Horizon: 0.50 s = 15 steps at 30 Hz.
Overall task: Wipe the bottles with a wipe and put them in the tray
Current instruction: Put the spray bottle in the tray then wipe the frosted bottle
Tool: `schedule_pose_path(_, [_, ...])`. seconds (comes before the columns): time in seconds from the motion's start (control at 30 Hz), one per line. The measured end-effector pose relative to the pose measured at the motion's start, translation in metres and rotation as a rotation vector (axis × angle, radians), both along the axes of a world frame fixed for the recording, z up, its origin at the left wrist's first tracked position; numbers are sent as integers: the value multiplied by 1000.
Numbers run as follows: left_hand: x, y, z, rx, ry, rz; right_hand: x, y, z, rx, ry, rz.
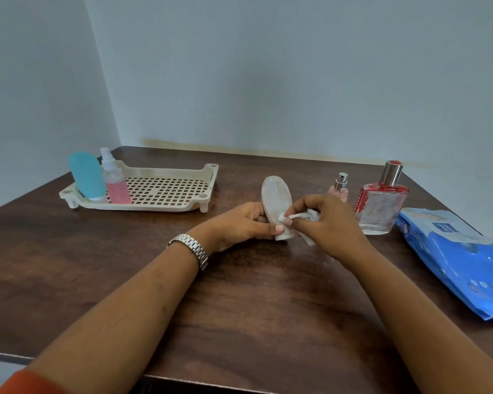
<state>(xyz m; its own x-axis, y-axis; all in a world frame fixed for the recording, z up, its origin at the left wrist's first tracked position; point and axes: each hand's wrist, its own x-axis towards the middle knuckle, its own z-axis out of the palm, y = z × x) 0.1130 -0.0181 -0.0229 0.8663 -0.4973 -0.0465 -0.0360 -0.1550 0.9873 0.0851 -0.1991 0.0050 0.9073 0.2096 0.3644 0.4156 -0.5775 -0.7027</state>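
Beige and smudged, a pale oval plastic bottle (275,194) is held cap-down and slightly tilted over the middle of a dark wooden surface (254,294), gripped near its cap by the curled fingers and thumb of a person's left hand (239,226). The right hand (325,223) pinches a crumpled white wipe (302,216) between thumb and fingers and presses it against the bottle's lower side. Well apart at left, a cream perforated plastic tray (208,177) holds a teal oval bottle (86,174) and a clear spray bottle of pink liquid (117,186), both upright at its left end. Behind the right hand stand a small pink spray bottle with a silver top (339,191) and, near it, a larger clear glass bottle with red trim and a silver cap (380,209). A blue pack of wipes (461,257) lies by the right edge. A silver metal watch (191,248) circles the left wrist.
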Motion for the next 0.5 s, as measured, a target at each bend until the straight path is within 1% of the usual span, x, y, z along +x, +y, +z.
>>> schedule_pose_path(0.1, [-1, -1, 0, 13, -16, 4, 0, 3, -3, 1, -1, -28])
schedule_pose_path(0.27, [-2, -3, -2, 65, -90, 41, 2, 6, -8, 102, 73, -85])
schedule_pose_path(0.37, [-1, -5, -4, 86, -128, 70, 1, 9, -10, 137, 70, -113])
schedule_pose_path(0.5, [-2, -9, -5, 101, -154, 103, -1, 16, -8, 51, 26, -80])
